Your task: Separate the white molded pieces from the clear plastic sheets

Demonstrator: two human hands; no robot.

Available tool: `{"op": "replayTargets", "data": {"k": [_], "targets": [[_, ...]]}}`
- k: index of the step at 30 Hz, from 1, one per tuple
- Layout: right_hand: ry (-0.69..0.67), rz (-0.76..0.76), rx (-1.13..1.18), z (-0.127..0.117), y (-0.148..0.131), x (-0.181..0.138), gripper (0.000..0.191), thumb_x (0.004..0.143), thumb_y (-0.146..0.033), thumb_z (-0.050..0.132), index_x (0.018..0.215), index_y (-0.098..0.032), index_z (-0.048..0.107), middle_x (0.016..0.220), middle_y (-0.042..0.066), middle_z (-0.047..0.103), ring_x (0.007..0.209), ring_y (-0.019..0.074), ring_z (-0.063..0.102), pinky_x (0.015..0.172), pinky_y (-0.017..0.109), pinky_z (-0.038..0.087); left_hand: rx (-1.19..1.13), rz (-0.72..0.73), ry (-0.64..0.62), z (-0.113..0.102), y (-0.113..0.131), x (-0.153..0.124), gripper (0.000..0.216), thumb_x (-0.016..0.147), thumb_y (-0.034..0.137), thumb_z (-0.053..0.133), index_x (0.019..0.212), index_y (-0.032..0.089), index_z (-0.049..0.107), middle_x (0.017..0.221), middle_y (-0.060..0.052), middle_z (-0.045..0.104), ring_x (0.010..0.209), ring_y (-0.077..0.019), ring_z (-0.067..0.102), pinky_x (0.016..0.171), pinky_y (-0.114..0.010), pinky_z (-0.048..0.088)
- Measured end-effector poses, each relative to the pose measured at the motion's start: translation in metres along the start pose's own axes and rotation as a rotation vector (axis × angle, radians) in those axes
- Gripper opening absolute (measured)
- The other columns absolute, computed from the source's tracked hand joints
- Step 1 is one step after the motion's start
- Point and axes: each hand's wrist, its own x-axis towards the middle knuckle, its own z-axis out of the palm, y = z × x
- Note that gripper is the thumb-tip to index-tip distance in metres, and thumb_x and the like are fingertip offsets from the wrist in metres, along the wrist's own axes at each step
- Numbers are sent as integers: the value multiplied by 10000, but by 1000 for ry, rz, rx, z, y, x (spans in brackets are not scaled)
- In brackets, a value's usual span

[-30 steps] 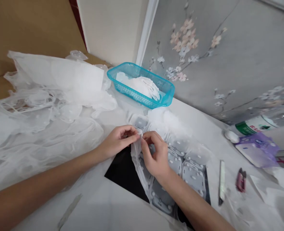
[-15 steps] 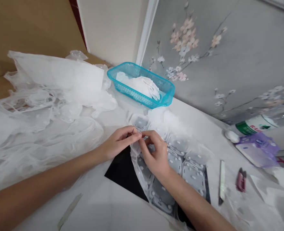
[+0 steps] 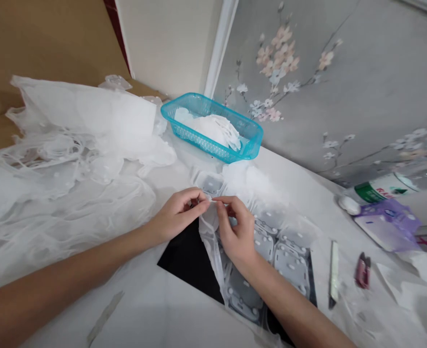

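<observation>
A translucent white sheet with rounded panels and small white dots lies over a black board. My left hand is closed in a pinch at the sheet's raised near-left edge. Close beside it, my right hand also pinches with thumb and forefinger. A thin pale bit of the sheet's edge seems to run between the two fingertips. The fingers hide just how it is gripped. Beyond the hands, some puffy white material rests on the sheet.
A blue plastic basket with white pieces stands against the wall. Sheer white material is heaped at left. To the right lie a cutter knife, red snips, a purple packet and a bottle.
My right hand has shifted slightly right, so a small gap now shows between the fingertips. The sheet's near-left edge has been drawn a little right, baring more of the black board.
</observation>
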Motion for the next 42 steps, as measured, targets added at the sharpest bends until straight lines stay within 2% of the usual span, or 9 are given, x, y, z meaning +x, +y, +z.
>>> {"op": "replayTargets", "data": {"k": [6,16,21,25,28,31,35,39,42], "targets": [[16,48,30,-1,-2,-1,138,868,-219,476,842,-168,602,727,-2,604,589,92,516,550,218,403,-23,-7,70,-1,3,0,225,798,295,518,625,160,467,610,50,389,586,-91,370,537,-217,300],[112,266,204,0,3,0,188,874,-336,471,822,-175,553,693,-10,557,591,99,507,535,221,400,-37,-60,141,-1,1,2,188,760,259,499,602,161,471,595,45,425,586,-94,401,545,-219,311],[150,286,251,1,5,1,203,870,-366,473,816,-182,536,637,-33,508,512,85,445,489,219,377,-46,-59,186,-2,0,1,184,757,238,485,590,166,457,569,52,401,558,-90,382,533,-218,295],[138,303,278,1,7,0,199,869,-366,471,806,-184,521,602,-43,475,485,85,422,468,220,358,-78,-44,187,-3,0,2,199,750,246,508,578,157,461,655,31,473,617,-93,435,577,-217,333],[89,268,251,0,7,0,177,875,-337,457,811,-184,519,651,-27,499,527,89,436,502,224,363,-125,-60,134,-3,0,3,203,751,271,531,594,150,489,712,12,526,654,-100,477,608,-220,366],[23,222,189,0,6,0,141,883,-284,429,887,-183,526,698,-17,525,515,84,413,497,225,345,-125,-87,94,-4,-1,4,104,736,244,554,768,147,574,758,6,571,662,-107,511,637,-230,402],[1,166,145,0,4,1,175,875,-206,405,1005,-189,521,856,13,584,482,68,389,478,227,335,-59,-127,49,-4,-3,5,315,732,199,540,1042,160,584,945,-35,618,723,-125,548,682,-254,438],[-33,75,74,0,2,3,131,856,-183,454,884,-191,582,782,4,592,547,87,466,511,230,374,17,-95,26,-3,-1,4,235,786,307,534,952,161,614,854,-22,598,727,-135,519,650,-239,414],[-50,-38,59,0,1,4,148,834,-137,478,869,-198,608,830,21,602,692,116,552,557,236,412,-15,-65,26,-4,1,4,286,838,426,475,835,167,597,698,17,513,640,-115,461,606,-226,389]]}}
